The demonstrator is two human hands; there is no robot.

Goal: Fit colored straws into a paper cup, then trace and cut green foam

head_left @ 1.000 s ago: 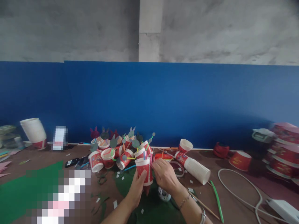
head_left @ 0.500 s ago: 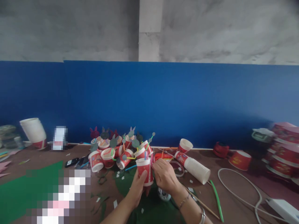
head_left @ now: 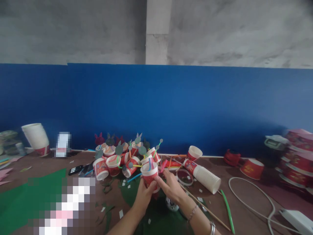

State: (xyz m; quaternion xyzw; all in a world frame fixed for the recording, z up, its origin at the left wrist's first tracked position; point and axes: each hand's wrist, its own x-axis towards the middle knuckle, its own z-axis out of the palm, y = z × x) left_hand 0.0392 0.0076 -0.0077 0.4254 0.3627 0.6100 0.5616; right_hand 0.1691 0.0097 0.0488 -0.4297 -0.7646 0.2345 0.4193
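Nearest us, our left hand (head_left: 144, 195) wraps around a red paper cup (head_left: 149, 173), fingers closed on its wall, holding it just above the green felt (head_left: 156, 222). Our right hand (head_left: 172, 187) touches the cup's right side, fingers pinching at a pink straw (head_left: 163, 165) by the rim. Bent straws already poke out of this cup, so it looks partly assembled. Behind it lies a pile of cups (head_left: 114, 158) fitted with straws and grey paper discs, seemingly finished. To the right lies a sleeve of plain stacked cups (head_left: 202, 174), apparently still unused. Farther right sit red bowls (head_left: 297, 156).
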